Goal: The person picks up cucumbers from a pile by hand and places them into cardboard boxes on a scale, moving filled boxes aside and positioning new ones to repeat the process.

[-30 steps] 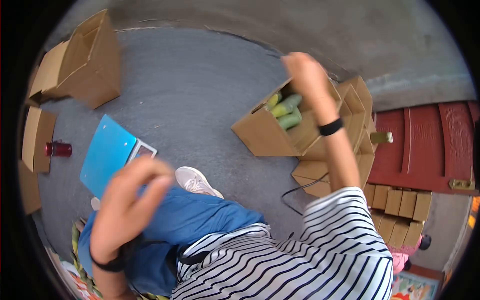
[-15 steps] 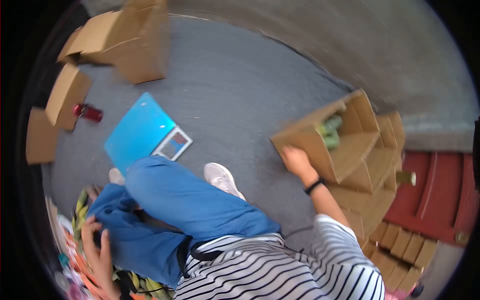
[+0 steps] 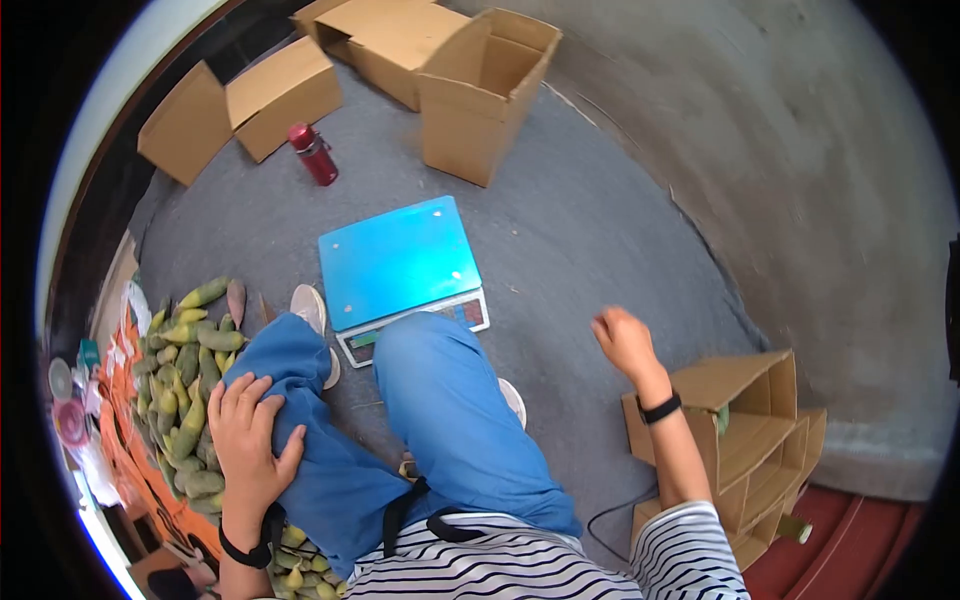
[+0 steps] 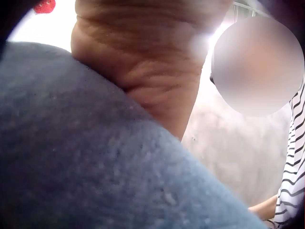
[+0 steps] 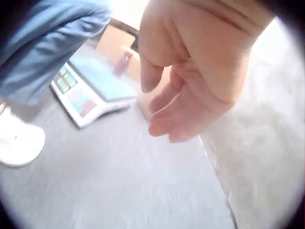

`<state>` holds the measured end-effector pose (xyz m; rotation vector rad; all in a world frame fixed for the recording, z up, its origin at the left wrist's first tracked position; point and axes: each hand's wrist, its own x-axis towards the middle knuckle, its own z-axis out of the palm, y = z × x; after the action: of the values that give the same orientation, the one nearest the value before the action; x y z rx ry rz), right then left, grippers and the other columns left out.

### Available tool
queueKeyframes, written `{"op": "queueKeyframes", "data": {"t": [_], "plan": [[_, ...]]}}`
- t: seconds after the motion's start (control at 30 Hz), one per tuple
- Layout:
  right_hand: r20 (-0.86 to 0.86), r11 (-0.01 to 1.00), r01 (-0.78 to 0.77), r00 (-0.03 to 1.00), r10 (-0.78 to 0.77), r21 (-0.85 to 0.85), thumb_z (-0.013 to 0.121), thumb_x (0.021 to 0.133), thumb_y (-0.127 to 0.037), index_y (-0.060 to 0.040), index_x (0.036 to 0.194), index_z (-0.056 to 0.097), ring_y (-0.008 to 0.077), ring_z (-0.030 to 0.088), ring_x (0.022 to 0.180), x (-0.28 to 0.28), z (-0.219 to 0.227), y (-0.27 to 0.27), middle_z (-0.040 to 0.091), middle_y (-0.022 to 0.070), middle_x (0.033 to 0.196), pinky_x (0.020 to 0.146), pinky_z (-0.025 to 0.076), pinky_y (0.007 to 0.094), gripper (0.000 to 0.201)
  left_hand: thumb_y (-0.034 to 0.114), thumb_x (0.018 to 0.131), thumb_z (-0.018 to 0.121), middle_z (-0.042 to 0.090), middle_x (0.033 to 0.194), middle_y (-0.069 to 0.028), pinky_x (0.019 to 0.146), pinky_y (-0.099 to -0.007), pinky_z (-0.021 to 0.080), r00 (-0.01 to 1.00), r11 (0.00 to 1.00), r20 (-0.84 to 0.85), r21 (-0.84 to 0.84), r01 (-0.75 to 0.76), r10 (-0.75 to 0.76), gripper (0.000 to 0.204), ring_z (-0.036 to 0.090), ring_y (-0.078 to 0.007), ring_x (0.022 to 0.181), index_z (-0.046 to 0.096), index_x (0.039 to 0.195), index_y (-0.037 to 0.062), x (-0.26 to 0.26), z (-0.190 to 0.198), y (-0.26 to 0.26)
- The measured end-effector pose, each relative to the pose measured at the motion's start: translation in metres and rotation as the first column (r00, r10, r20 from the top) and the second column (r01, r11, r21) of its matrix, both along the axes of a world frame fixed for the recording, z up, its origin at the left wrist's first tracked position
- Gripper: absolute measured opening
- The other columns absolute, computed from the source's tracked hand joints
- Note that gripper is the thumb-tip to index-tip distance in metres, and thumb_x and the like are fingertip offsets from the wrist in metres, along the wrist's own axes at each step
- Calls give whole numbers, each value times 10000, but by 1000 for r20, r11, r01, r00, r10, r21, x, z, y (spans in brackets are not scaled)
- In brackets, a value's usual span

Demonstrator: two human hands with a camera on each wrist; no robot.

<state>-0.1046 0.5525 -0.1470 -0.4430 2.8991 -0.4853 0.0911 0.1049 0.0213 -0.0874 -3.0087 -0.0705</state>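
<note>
My left hand (image 3: 248, 440) rests on the blue trousers (image 3: 300, 400) at the left knee, its fingers spread. In the left wrist view, the wrist (image 4: 143, 76) lies against the cloth. The right hand (image 3: 628, 345) hangs in the air over the grey floor, its fingers (image 5: 164, 125) loosely curled with nothing between them. Close to it, on the right, is a cardboard box (image 3: 690, 385) with a bit of something green (image 3: 723, 418) showing inside. A digital scale with a blue plate (image 3: 400, 262) lies in front of the knees, its plate bare.
Elongated green and yellow-green vegetables (image 3: 185, 385) lie heaped at the left, beside an orange sheet (image 3: 122, 420). A red flask (image 3: 314, 155) stands beyond the scale. Open cardboard boxes (image 3: 470, 125) stand farther back. A concrete wall (image 3: 800, 200) bounds the right side; a black cable (image 3: 592, 530) lies nearby.
The head view has swung left, bringing the scale to the middle. My left hand has come down onto the knee. My right hand has let go of the box and moved off it.
</note>
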Motion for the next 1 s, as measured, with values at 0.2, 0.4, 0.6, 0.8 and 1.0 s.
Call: {"op": "queueKeyframes", "data": {"t": [0.2, 0.4, 0.6, 0.8, 1.0], "plan": [[-555, 968, -247, 812, 181, -46, 619, 847, -192, -60, 956, 612, 332, 598, 886, -202, 43, -142, 612, 134, 933, 743, 508, 448, 172, 220, 670, 699, 576, 1139, -148, 1041, -545, 287, 994, 993, 28, 53, -108, 107, 349, 491, -359, 1150, 612, 945, 24, 4, 3, -8], [-770, 979, -186, 611, 185, 88, 672, 802, -255, -55, 1026, 620, 316, 590, 991, -310, 12, -218, 645, 114, 1093, 906, 439, 445, 304, 223, 671, 700, 576, 1140, -147, 1032, -542, 296, 971, 970, 71, 70, -235, 230, 351, 494, -352, 1141, 617, 949, 25, 11, 5, -18], [-507, 965, -25, 847, 158, 261, 678, 781, -279, -78, 869, 620, 313, 588, 948, -303, 16, -211, 689, 106, 910, 845, 438, 444, 227, 189, 647, 708, 565, 1162, -144, 1035, -554, 293, 965, 959, 96, 122, -256, 245, 378, 483, -360, 1157, 586, 972, 41, 20, 4, -23], [-652, 969, -37, 733, 193, 245, 636, 768, -235, -74, 775, 607, 312, 581, 848, -267, 32, -134, 658, 110, 806, 747, 456, 436, 163, 193, 649, 710, 569, 1153, -138, 1034, -540, 303, 976, 968, 30, 130, -216, 214, 373, 490, -357, 1156, 591, 969, 43, 23, 2, -22], [-604, 960, -148, 752, 265, 238, 643, 764, -116, -29, 821, 593, 332, 544, 920, -168, 76, -46, 600, 141, 934, 778, 455, 445, 116, 197, 659, 705, 573, 1144, -128, 1035, -534, 309, 982, 976, -38, 130, -177, 183, 360, 494, -354, 1156, 593, 966, 45, 27, -1, -22]]}}
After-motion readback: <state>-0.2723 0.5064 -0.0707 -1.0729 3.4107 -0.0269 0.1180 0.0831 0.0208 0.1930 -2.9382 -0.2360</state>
